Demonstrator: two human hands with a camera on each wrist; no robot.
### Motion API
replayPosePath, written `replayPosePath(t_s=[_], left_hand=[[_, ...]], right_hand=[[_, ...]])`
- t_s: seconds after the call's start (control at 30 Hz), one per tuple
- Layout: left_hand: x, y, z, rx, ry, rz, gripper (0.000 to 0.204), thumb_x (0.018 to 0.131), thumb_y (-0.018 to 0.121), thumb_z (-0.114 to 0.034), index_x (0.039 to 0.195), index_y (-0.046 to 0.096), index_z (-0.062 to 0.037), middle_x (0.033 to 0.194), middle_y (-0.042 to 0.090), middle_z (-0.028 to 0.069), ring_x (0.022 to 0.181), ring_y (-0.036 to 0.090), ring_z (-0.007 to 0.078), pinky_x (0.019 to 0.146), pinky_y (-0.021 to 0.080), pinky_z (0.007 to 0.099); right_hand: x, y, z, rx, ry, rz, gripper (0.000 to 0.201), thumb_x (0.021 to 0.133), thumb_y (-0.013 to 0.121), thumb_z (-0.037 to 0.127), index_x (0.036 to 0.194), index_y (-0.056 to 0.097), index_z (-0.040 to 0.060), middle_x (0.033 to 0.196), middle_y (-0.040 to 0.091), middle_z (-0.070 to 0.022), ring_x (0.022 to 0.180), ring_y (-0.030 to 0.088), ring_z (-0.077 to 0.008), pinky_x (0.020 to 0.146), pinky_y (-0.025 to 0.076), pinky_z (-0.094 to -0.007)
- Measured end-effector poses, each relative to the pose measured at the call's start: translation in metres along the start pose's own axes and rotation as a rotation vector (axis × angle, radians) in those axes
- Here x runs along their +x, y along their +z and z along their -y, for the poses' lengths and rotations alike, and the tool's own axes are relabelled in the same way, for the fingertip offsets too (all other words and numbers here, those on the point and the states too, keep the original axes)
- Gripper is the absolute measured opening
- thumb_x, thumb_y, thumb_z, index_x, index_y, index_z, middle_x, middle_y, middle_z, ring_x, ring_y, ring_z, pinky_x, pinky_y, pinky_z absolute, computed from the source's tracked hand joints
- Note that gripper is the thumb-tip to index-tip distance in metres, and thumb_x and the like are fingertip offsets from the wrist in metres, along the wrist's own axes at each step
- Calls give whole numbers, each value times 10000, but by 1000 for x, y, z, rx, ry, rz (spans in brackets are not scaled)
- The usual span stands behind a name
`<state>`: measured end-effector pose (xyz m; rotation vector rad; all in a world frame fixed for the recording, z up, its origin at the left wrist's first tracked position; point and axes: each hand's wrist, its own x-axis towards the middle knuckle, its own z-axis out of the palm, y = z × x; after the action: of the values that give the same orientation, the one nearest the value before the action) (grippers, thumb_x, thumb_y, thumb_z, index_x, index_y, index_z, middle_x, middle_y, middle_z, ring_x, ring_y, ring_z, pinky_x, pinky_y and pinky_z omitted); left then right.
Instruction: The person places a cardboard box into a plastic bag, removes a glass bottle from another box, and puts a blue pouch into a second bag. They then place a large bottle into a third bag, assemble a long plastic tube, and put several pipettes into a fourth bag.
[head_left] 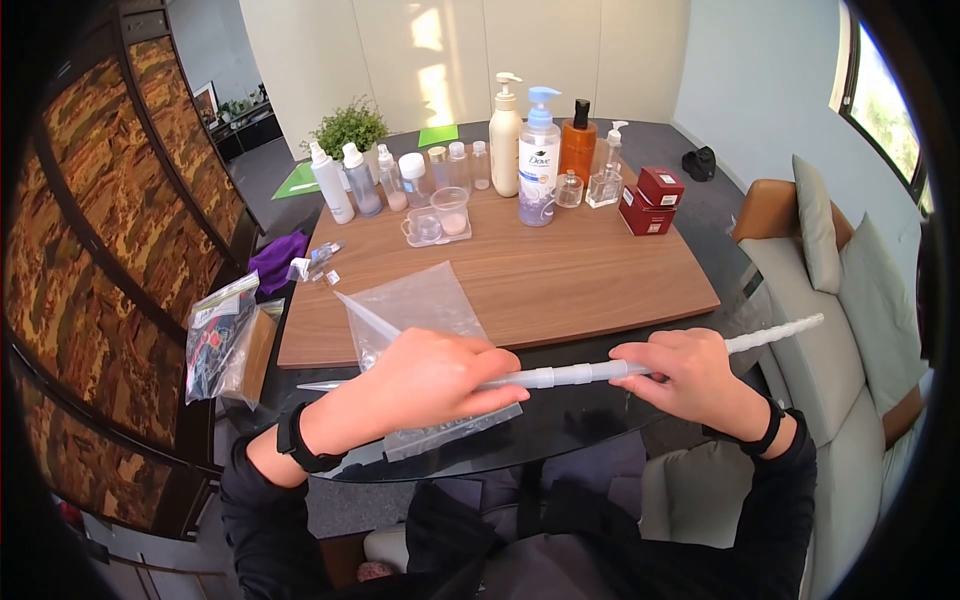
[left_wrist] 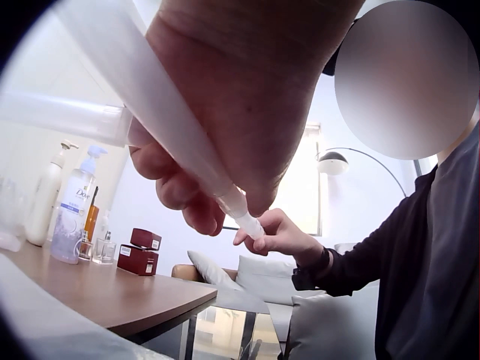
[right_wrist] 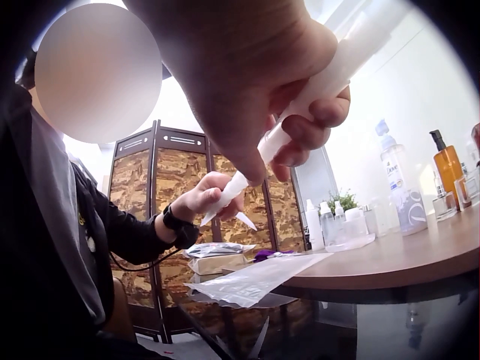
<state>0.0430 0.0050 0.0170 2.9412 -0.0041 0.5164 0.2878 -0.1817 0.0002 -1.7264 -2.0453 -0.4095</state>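
Observation:
A long rod of nested, tapered translucent plastic tubes runs sideways between my hands, above the table's front edge. My left hand grips its left part, and a thin pointed tip sticks out beyond the wrist. A second tapered tube pokes out from behind the same hand, its wider end showing in the left wrist view. My right hand pinches the rod farther right, thumb and fingers around it. Past that hand the rod's ridged end slants up. Below the left hand lies a clear plastic bag.
On the wooden board stand several small bottles, a Dove pump bottle, a cream pump bottle, an amber bottle and red boxes. At left are a filled zip bag and purple cloth.

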Motion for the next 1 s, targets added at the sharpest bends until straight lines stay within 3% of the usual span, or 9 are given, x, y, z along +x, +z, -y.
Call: replayPosePath(t_s=[0.17, 0.37, 0.57, 0.67, 0.8, 1.0], left_hand=[[1, 10, 5, 167, 68, -18, 251, 882, 662, -389, 892, 660, -138, 597, 566, 10, 527, 603, 199, 439, 448, 326], [9, 18, 8, 420, 206, -186, 242, 838, 706, -359, 832, 615, -135, 568, 494, -23, 476, 553, 138, 419, 423, 289], [6, 21, 4, 314, 189, -119, 218, 834, 709, -334, 865, 635, -131, 583, 526, -15, 469, 569, 153, 413, 420, 298], [5, 19, 3, 269, 181, -128, 233, 882, 647, -380, 875, 618, -149, 522, 467, -4, 436, 560, 185, 389, 420, 332], [2, 16, 5, 230, 151, -89, 265, 886, 641, -414, 968, 659, -162, 506, 498, 2, 424, 556, 204, 384, 413, 337], [-1, 10, 8, 239, 83, -68, 335, 856, 662, -455, 1027, 668, -166, 522, 528, 8, 441, 569, 218, 398, 424, 333]], right_hand=[[-1, 0, 1, -50, -5, -15, 221, 766, 757, 340, 915, 708, 185, 584, 544, 20, 513, 574, -169, 452, 415, -306], [2, 3, 2, -25, 20, -28, 226, 768, 754, 340, 921, 709, 180, 586, 555, 16, 507, 575, -170, 450, 419, -300], [1, 2, 1, -5, 14, 7, 238, 774, 748, 348, 936, 711, 178, 586, 558, 9, 505, 579, -176, 445, 419, -305], [-1, 4, 0, 36, 25, 34, 240, 780, 743, 355, 937, 711, 177, 587, 559, 5, 508, 581, -179, 442, 419, -311], [-2, 5, 1, 58, 19, 35, 219, 761, 773, 299, 928, 719, 168, 570, 551, 17, 477, 559, -160, 436, 406, -296], [-2, 3, 4, 12, 36, 15, 225, 789, 742, 351, 947, 705, 194, 588, 556, 7, 518, 588, -185, 452, 430, -313]])
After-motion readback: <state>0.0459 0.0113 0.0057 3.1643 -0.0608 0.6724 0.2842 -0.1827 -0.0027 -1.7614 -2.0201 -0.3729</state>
